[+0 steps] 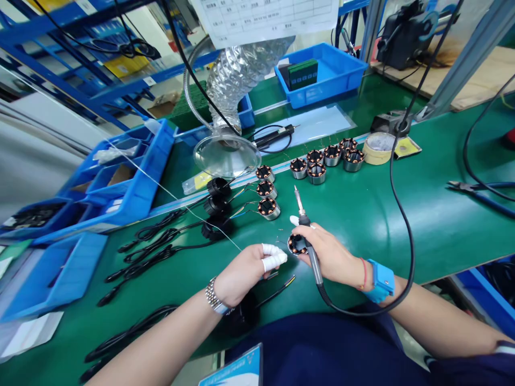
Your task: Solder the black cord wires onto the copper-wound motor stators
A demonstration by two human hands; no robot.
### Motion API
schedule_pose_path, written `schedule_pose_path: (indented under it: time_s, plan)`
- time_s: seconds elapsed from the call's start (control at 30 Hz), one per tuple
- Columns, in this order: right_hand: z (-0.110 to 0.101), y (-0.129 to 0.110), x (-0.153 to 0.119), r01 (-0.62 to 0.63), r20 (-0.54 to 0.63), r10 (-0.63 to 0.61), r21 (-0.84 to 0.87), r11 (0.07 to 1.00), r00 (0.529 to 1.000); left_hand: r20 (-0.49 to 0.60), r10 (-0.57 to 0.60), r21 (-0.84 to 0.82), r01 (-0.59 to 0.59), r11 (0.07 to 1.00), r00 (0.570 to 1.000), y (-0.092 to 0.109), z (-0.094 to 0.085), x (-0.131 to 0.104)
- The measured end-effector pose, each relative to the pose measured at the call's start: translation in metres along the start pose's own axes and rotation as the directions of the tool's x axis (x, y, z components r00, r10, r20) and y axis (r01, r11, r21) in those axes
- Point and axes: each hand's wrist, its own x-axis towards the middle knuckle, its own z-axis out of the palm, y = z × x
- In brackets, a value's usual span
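My right hand (332, 252) is closed around a soldering iron (314, 262), its tip pointing up and away from me. The same hand's fingers also hold a motor stator (293, 245) with copper windings, partly hidden behind the iron. Just left of it, my left hand (253, 265) pinches its fingertips together, white covers on thumb and finger. A thin solder wire (177, 198) runs from the upper left into this hand; its end is hidden. Beneath the hands lies a black cable end (281, 289) with bared coloured wires, joined to a dark round part (243, 313).
Three stators (269, 209) wired to black caps (215, 228) lie left of centre, with cables trailing left. More stators (317, 174) stand behind, beside a tape roll (379, 147). A fume funnel (227, 155) hangs ahead. Blue bins (140, 182) stand left; pliers (478, 186) lie right.
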Motion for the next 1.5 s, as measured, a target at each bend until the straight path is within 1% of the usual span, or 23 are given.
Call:
schedule_pose_path:
  time_s: [0.17, 0.23, 0.27, 0.33, 0.37, 0.43, 0.5, 0.53, 0.6, 0.67, 0.73, 0.83, 0.87, 0.93, 0.97, 1.03, 1.1, 1.17, 1.23, 1.27, 1.33, 1.4, 1.5]
  plan:
    - [0.001, 0.001, -0.001, -0.006, -0.006, 0.006, 0.009, 1.000, 1.000, -0.039, 0.081, -0.093, -0.084, 0.992, 0.996, -0.011, 0.003, 0.007]
    - [0.001, 0.002, 0.000, -0.013, -0.013, 0.014, 0.015, 1.000, 1.000, -0.013, 0.130, -0.079, -0.131, 0.988, 0.991, -0.014, -0.001, 0.011]
    - [0.001, 0.002, 0.000, -0.015, -0.012, 0.016, 0.017, 1.000, 1.000, 0.009, 0.151, -0.023, -0.151, 0.988, 0.989, -0.014, -0.005, 0.012]
    - [0.002, 0.003, 0.000, -0.015, -0.005, 0.016, 0.017, 1.000, 1.000, 0.043, 0.193, 0.217, -0.198, 0.956, 0.980, -0.012, -0.018, 0.012]
    - [0.002, 0.004, -0.001, -0.018, -0.003, 0.018, 0.016, 1.000, 1.000, 0.051, 0.220, 0.385, -0.222, 0.896, 0.974, -0.011, -0.026, 0.011]
    - [0.003, 0.004, -0.001, -0.029, -0.006, 0.029, 0.006, 1.000, 1.000, 0.065, 0.254, 0.706, -0.224, 0.672, 0.965, -0.011, -0.040, 0.006]
    - [0.004, 0.005, -0.002, -0.042, -0.026, 0.041, -0.023, 0.999, 0.999, 0.106, 0.169, 0.888, -0.170, 0.428, 0.980, -0.014, -0.047, 0.001]
    - [0.005, 0.006, -0.002, -0.046, -0.040, 0.045, -0.043, 0.998, 0.998, 0.122, 0.091, 0.929, -0.146, 0.341, 0.988, -0.017, -0.048, -0.001]
    - [0.006, 0.007, -0.001, -0.051, -0.059, 0.046, -0.079, 0.996, 0.997, 0.124, -0.044, 0.963, -0.110, 0.247, 0.991, -0.024, -0.044, 0.000]
    - [0.006, 0.009, -0.001, -0.054, -0.063, 0.048, -0.099, 0.994, 0.997, 0.091, -0.066, 0.974, -0.075, 0.214, 0.994, -0.027, -0.040, 0.003]
    - [0.007, 0.010, -0.001, -0.060, -0.061, 0.053, -0.114, 0.992, 0.997, 0.044, -0.028, 0.976, -0.037, 0.216, 0.999, -0.025, -0.044, 0.002]
    - [0.006, 0.010, -0.002, -0.067, -0.066, 0.059, -0.126, 0.990, 0.996, -0.034, 0.119, 0.964, 0.001, 0.265, 0.992, -0.013, -0.073, -0.017]
    - [0.006, 0.010, -0.002, -0.065, -0.069, 0.057, -0.126, 0.990, 0.996, -0.058, 0.225, 0.949, -0.016, 0.315, 0.973, -0.009, -0.087, -0.027]
    - [0.006, 0.010, -0.003, -0.057, -0.081, 0.048, -0.123, 0.991, 0.996, -0.140, 0.417, 0.897, -0.063, 0.437, 0.898, -0.006, -0.114, -0.048]
    - [0.007, 0.011, -0.003, -0.051, -0.087, 0.040, -0.126, 0.991, 0.995, -0.205, 0.485, 0.854, -0.087, 0.512, 0.850, -0.007, -0.125, -0.058]
    - [0.008, 0.012, -0.003, -0.033, -0.099, 0.019, -0.145, 0.989, 0.995, -0.329, 0.535, 0.732, -0.148, 0.665, 0.778, -0.015, -0.134, -0.067]
    - [0.009, 0.014, -0.003, -0.026, -0.117, 0.006, -0.178, 0.984, 0.993, -0.418, 0.499, 0.576, -0.204, 0.792, 0.759, -0.029, -0.128, -0.063]
    - [0.009, 0.015, -0.003, -0.033, -0.121, 0.009, -0.203, 0.979, 0.993, -0.444, 0.420, 0.436, -0.219, 0.873, 0.791, -0.042, -0.111, -0.049]
    - [0.006, 0.011, -0.001, -0.032, -0.107, 0.009, -0.210, 0.977, 0.994, -0.402, 0.377, 0.362, -0.233, 0.902, 0.835, -0.050, -0.089, -0.032]
    - [0.004, 0.007, -0.001, -0.030, -0.102, 0.009, -0.211, 0.977, 0.995, -0.367, 0.388, 0.358, -0.256, 0.898, 0.846, -0.051, -0.079, -0.025]
    - [-0.002, -0.006, 0.002, -0.021, -0.122, -0.004, -0.205, 0.978, 0.993, -0.293, 0.459, 0.404, -0.326, 0.855, 0.839, -0.049, -0.063, -0.019]
    - [-0.005, -0.022, 0.005, -0.002, -0.171, -0.031, -0.188, 0.982, 0.985, -0.224, 0.546, 0.480, -0.396, 0.783, 0.808, -0.045, -0.052, -0.019]
    - [-0.005, -0.044, 0.012, 0.036, -0.162, -0.058, -0.135, 0.990, 0.985, -0.125, 0.631, 0.572, -0.464, 0.677, 0.766, -0.040, -0.044, -0.024]
